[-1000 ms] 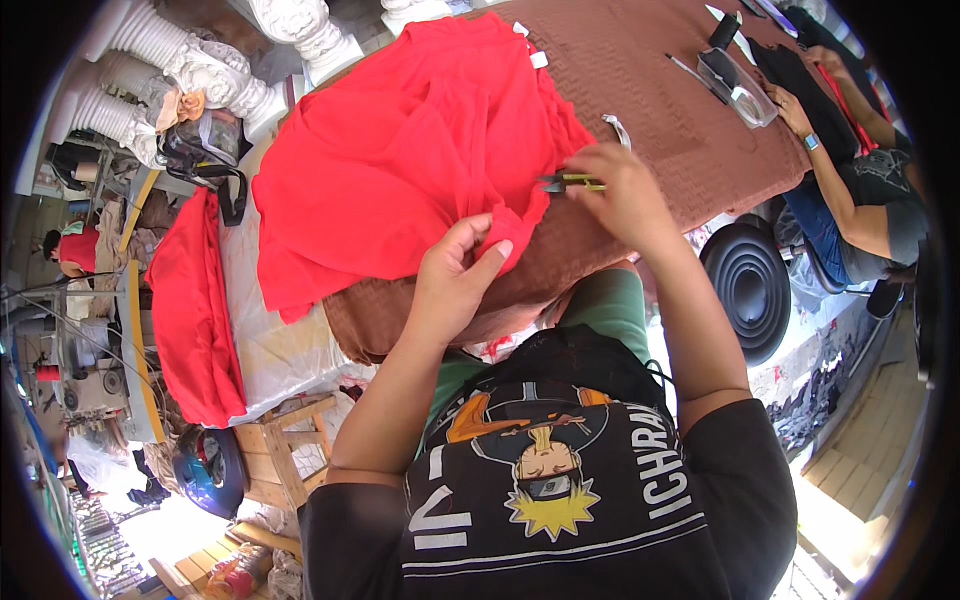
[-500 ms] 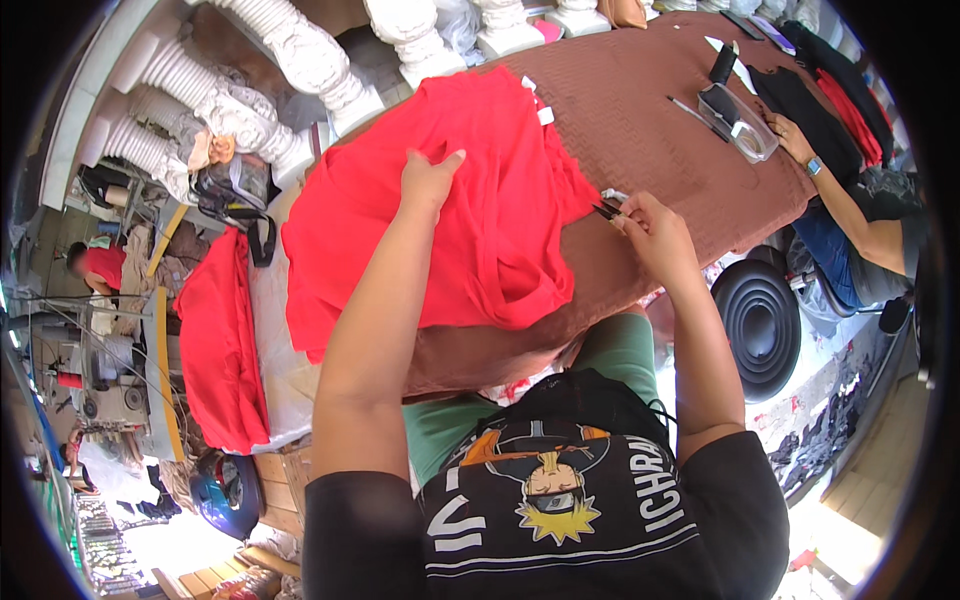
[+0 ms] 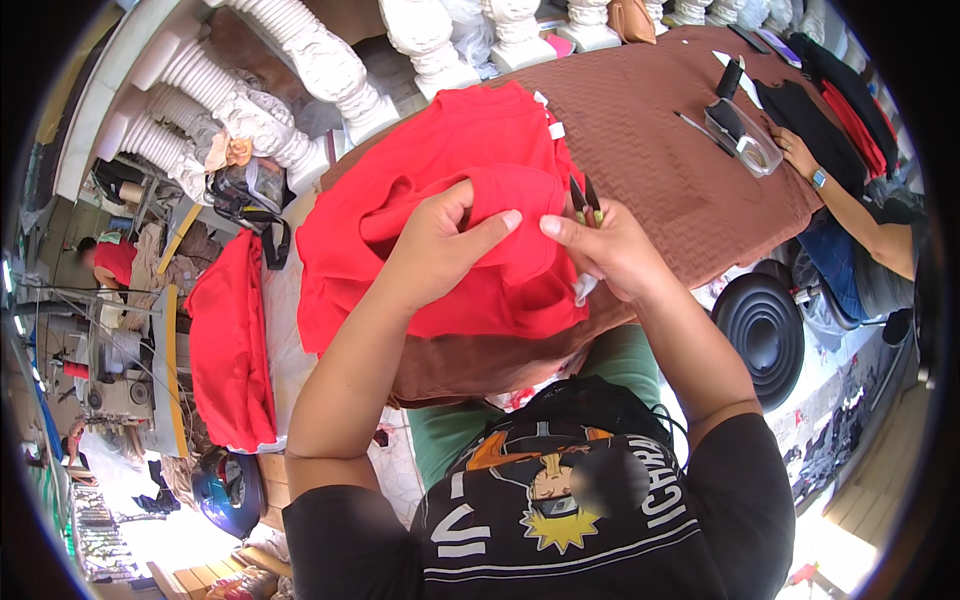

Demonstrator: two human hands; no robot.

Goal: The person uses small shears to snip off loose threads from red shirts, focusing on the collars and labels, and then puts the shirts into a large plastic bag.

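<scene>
A red fabric garment (image 3: 440, 130) lies on the brown-covered table, part of it lifted in folds. My left hand (image 3: 450, 240) is closed on a raised fold, its thumb lying along the top of the cloth. Close beside it, my right hand (image 3: 615, 250) has small dark-bladed thread snips (image 3: 587, 200) in its grip, the blades pointing away from me. Its thumb is at the edge of the same fold. A small white piece (image 3: 585, 288), perhaps a label, hangs below the right fingers. White tags (image 3: 556, 130) show at the garment's far right edge.
The table's brown cloth (image 3: 650, 110) stretches right, toward a clear plastic box (image 3: 750, 150) with tools. A co-worker's hand (image 3: 795, 150) rests beside black fabric (image 3: 812, 130). More red fabric (image 3: 232, 340) hangs at left. White balusters (image 3: 425, 40) line the far side; a black round stool (image 3: 760, 335) stands right.
My left hand has lifted a fold of the red garment and moved right. My right hand, with the snips, has come in left to meet the fold. The snips' blades now point away from me.
</scene>
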